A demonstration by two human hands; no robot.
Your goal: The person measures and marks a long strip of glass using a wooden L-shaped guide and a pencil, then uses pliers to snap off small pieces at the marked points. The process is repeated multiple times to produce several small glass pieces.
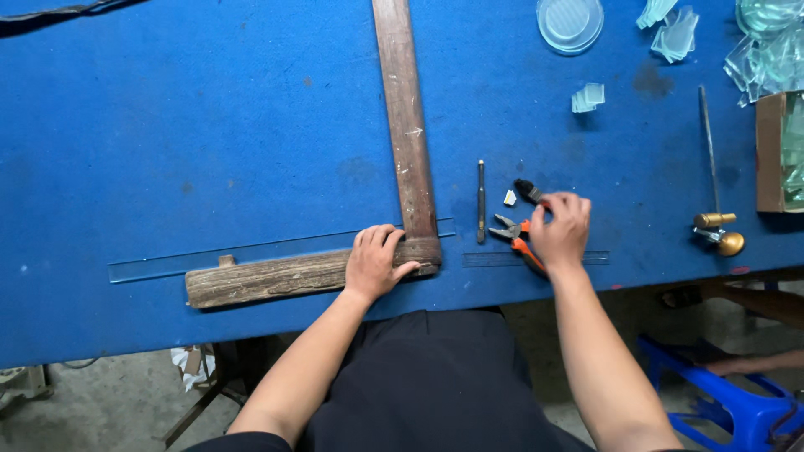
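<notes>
My left hand presses flat on the head of a worn wooden T-square, which lies across a long clear glass strip on the blue table. My right hand closes around a small dark tool, fingers bent over it. Orange-handled pliers lie just under that hand. A thin metal glass cutter rests between the T-square and the pliers. A small glass chip lies beside it. A second short glass strip lies under my right wrist.
Round glass discs and stacks of cut glass pieces sit at the far right. A brass-headed tool with a long rod lies near a cardboard box. Below the table's near edge stands a blue plastic stool.
</notes>
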